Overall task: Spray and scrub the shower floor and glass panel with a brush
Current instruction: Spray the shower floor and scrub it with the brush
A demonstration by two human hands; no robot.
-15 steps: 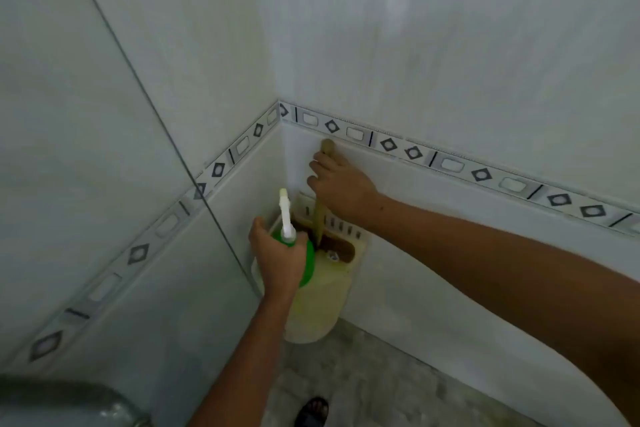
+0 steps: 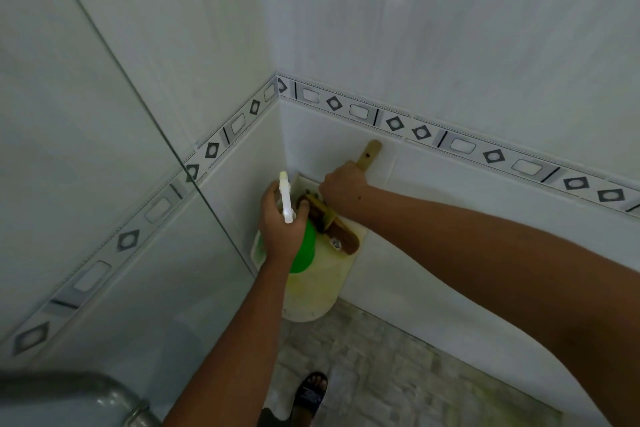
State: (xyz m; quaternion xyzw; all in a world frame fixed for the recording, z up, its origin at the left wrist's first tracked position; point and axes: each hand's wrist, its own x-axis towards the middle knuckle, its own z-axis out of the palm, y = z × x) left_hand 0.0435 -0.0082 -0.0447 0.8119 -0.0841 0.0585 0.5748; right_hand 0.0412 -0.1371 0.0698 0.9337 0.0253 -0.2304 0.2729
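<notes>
Green and white plastic sits at the middle of the frame: a spray bottle [image 2: 302,250] with a green body and a white nozzle pointing up, gripped around its neck by the left hand [image 2: 282,225], fingers curled round it. Just right of it, the right hand [image 2: 344,185] is closed around the wooden handle of a brush [image 2: 332,229]; the handle's end sticks out above the fist toward the upper right, against the wall, and the brown brush head lies tilted across the top of a cream-coloured plastic holder [image 2: 317,291]. That holder is in the corner where the two tiled walls meet, and the spray bottle overlaps its left part.

Both forearms reach in from the lower edge and right side of the frame. A patterned tile border [image 2: 460,144] of dark diamonds and pale rectangles runs along both walls above the hands. On the left, a glass panel [image 2: 86,184] fills much of the frame, its edge a dark diagonal line. Grey mottled shower floor [image 2: 381,367] shows at the bottom centre, where a foot in a black sandal [image 2: 310,393] stands. At the lower left corner is a curved metal pipe [image 2: 104,399].
</notes>
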